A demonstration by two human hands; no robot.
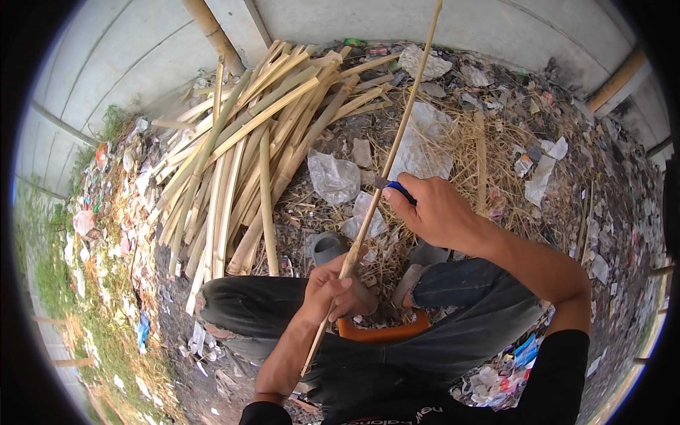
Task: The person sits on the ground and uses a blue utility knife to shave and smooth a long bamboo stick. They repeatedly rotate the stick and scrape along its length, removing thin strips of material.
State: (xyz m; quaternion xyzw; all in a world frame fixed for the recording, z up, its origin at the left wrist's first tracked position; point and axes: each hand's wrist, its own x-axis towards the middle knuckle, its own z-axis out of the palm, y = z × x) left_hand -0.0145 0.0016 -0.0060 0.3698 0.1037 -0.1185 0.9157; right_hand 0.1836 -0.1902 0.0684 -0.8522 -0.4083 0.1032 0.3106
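Note:
A long, thin bamboo strip [404, 127] slants from my lap up past the top of the picture. Low on the strip, my left hand [329, 292] is closed around it, the fingers wrapped over it above my thighs. Farther up, my right hand [432, 209] grips a knife [395, 188] with a blue handle. Its short dark blade lies against the strip at about the middle of its length. Most of the handle is hidden inside my fist.
A big heap of split bamboo pieces [241, 149] lies at the far left. Plastic sheets [333, 177], dry shavings [460, 163] and litter cover the ground. Under my legs is an orange object [386, 329], perhaps a seat. A pale wall [496, 28] with bamboo posts [214, 32] stands behind.

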